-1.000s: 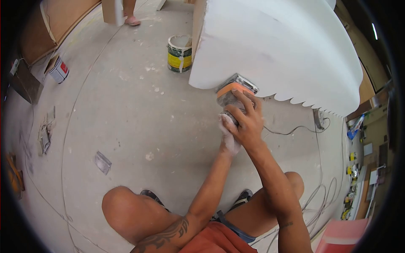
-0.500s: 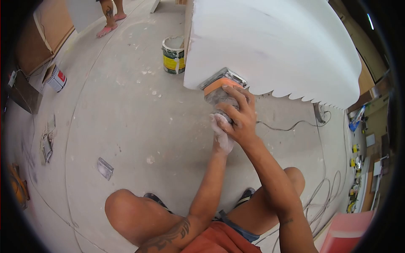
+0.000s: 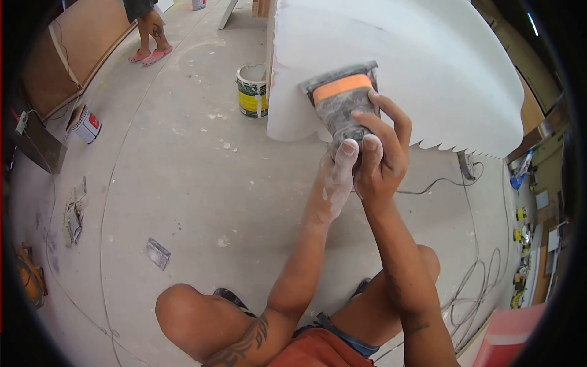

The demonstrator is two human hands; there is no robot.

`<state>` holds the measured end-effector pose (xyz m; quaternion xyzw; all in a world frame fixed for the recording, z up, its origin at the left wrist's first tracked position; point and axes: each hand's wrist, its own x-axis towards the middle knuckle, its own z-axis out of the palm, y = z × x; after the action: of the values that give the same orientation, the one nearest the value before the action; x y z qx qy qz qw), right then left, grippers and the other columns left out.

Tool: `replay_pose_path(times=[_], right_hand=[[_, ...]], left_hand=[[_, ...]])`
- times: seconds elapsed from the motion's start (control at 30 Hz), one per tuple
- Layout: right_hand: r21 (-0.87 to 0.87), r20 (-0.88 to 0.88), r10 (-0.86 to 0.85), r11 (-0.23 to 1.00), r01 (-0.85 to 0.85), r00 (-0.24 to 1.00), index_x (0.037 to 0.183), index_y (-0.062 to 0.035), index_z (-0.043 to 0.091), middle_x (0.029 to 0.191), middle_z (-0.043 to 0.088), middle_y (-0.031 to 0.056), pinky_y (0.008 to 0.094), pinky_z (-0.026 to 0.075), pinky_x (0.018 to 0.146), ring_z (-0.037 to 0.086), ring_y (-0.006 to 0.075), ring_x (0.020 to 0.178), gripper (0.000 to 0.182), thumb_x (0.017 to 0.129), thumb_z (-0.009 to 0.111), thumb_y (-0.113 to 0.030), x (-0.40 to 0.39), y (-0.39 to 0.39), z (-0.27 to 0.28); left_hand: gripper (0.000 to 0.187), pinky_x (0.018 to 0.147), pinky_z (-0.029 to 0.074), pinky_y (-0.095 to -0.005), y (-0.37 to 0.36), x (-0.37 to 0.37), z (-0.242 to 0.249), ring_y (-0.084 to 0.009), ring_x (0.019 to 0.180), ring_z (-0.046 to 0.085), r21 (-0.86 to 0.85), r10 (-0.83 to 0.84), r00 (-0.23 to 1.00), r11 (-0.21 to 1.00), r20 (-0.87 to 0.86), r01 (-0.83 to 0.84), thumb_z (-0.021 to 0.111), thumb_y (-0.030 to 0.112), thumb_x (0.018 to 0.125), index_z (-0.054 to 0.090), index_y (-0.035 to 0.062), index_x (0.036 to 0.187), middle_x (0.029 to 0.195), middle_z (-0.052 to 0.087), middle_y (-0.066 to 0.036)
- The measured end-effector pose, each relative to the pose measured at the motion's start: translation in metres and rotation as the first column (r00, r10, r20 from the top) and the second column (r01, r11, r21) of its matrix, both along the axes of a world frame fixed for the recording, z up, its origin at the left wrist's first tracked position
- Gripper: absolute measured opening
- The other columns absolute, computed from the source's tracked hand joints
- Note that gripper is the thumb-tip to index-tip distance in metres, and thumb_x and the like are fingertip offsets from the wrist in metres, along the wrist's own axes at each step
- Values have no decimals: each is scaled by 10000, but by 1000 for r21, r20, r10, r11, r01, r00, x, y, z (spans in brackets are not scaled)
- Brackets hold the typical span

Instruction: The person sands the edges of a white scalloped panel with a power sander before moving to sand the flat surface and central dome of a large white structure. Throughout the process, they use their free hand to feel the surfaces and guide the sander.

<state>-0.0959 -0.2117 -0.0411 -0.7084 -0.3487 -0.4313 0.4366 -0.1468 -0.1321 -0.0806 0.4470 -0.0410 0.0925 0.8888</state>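
Both hands are wrapped around an orange and grey electric sander (image 3: 345, 107) coated in pale dust. My left hand (image 3: 340, 174), whitened with powder, closes on the lower end of its body, thumb up. On the right side, my right hand (image 3: 386, 150) grips the same tool, its fingers curled along the casing. The sander's flat pad points away from me and overlaps the large white panel (image 3: 440, 79) in this view. That panel has a smooth curved face and a scalloped lower edge.
An open paint bucket (image 3: 252, 101) stands beside the panel's left edge. Another can (image 3: 85, 125) sits at left, near a worn sanding sheet (image 3: 158, 253) on the floor. A cable (image 3: 437, 185) trails rightward. Another person's legs (image 3: 153, 37) show at top left.
The sander has tilted and come up toward me, away from the panel's lower edge, with both hands still on it. The other person's feet have shifted slightly.
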Motion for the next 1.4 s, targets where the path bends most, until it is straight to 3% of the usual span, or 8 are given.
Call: replay_pose_path(times=[0.27,0.33,0.5,0.83,1.03,1.1,1.23,1.4], right_hand=[[-227,-66,18,973,-33,998,1115,-115,818,1413,624,142,399,470,909,519,321,1232,243,1027,653,-272,-16,15,-38],[-178,-196,33,982,-69,980,1113,-174,823,1431,633,106,467,442,1061,519,363,1278,303,811,810,-160,-20,13,-53],[-62,-184,34,997,-46,982,1152,-104,799,1424,594,161,410,445,1002,512,333,1270,275,1033,617,-272,-5,-13,-65],[211,-67,-14,977,28,998,1055,-5,764,1327,640,227,462,485,1049,594,358,1245,430,1099,491,-334,13,-21,-1],[-87,-49,-33,996,29,998,1041,-67,807,1372,617,207,411,493,916,551,328,1226,319,1053,598,-308,0,-8,-25],[-213,17,0,977,3,1000,1092,-110,828,1395,598,200,353,447,733,545,290,1181,335,1065,595,-349,4,-2,-30],[-258,0,20,966,-19,1000,1113,-95,823,1404,590,201,356,461,755,550,294,1186,361,1068,594,-371,-2,5,-14],[97,-61,101,991,-95,993,1047,-85,815,1342,617,196,404,475,885,537,328,1131,326,1065,602,-331,2,21,3]], left_hand=[[831,941,498,-319,4,-4,-56,-160,1080,595,-283,121,993,953,16,-111,460,750,1041,595,-11,1345,1233,631,-67],[836,944,498,-319,-1,0,-84,-160,1084,594,-331,137,990,935,13,-125,455,753,1042,593,-12,1349,1240,630,-67],[843,917,529,-331,-11,7,-85,-167,1059,629,101,75,992,993,-104,-65,498,748,1021,593,-20,1356,1178,671,-82],[764,804,558,-328,-20,18,12,-186,968,664,210,-62,996,975,-59,73,726,610,964,602,-35,1354,1131,705,-117],[858,1141,399,-373,-14,5,-60,-210,1275,527,170,-35,994,985,108,16,404,748,1062,519,4,1474,1406,580,-121],[770,1168,371,-382,-32,4,-60,-208,1310,506,-373,90,994,926,61,-61,307,700,1107,510,44,1457,1385,563,-79],[699,1156,378,-379,-19,5,-62,-209,1293,518,-506,91,979,862,183,14,276,650,1134,522,65,1428,1318,570,-41],[818,1127,393,-356,10,-2,-12,-186,1277,525,-66,50,995,997,88,-45,356,750,1072,525,33,1428,1322,567,-45]])
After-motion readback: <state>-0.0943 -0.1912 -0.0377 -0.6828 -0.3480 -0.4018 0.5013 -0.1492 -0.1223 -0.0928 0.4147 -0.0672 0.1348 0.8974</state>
